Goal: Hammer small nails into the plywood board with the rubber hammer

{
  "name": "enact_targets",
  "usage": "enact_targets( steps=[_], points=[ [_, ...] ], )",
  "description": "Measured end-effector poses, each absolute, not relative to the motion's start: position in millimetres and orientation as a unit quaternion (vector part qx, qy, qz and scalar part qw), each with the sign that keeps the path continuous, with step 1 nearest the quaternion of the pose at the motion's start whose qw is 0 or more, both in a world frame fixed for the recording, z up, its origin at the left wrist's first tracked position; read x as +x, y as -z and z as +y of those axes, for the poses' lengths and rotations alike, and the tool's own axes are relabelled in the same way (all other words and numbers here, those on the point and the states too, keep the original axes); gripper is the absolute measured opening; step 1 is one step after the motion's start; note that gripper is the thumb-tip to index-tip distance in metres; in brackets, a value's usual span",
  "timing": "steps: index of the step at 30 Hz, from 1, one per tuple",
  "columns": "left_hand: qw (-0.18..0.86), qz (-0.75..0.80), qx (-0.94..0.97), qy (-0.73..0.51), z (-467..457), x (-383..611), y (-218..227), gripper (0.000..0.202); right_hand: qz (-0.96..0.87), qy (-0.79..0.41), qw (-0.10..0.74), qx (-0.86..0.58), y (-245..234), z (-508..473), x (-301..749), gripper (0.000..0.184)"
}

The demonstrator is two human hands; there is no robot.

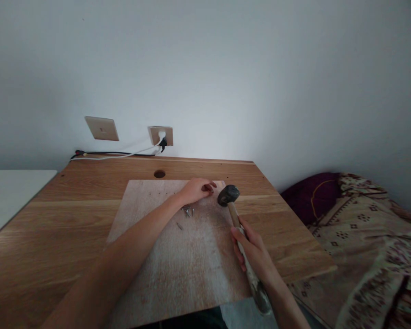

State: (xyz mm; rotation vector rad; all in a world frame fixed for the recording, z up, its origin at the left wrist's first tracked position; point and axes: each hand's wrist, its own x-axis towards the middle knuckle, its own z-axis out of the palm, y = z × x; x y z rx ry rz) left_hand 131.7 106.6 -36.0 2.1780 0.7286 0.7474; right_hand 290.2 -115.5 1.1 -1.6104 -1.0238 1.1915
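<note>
My right hand (252, 250) is wrapped round the wooden handle of a hammer (233, 214), whose dark head hangs just above a pale plywood board (178, 265) on the desk. My left hand (197, 189) rests at the far part of the board, fingers curled in a pinch close to the hammer head; what it pinches is too small to make out. Several loose nails (187, 211) lie on the board just below that hand, one more nail (180, 225) a little nearer to me.
The board lies on a wooden desk (55, 228) with a round cable hole (159, 174) at the back. Wall sockets (161, 135) with plugged cables sit behind it. A white surface (10, 192) adjoins on the left, a patterned bed cover (363, 237) on the right.
</note>
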Motion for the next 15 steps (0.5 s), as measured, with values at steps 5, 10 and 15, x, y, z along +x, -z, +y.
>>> enact_targets(
  steps=[5,10,15],
  points=[
    [0.362,0.287,0.838,-0.290,107.0,133.5,37.8,0.035,-0.385,-0.492,0.498,-0.601,-8.4,-102.1,285.9,0.045],
    [0.347,0.302,0.844,-0.276,107.8,133.9,35.0,0.037,-0.391,-0.508,0.538,-0.548,-6.5,-80.8,281.9,0.056],
    [0.368,0.304,0.835,-0.273,105.8,133.2,34.0,0.047,-0.391,-0.498,0.559,-0.535,3.5,-81.1,278.1,0.057]
  ],
)
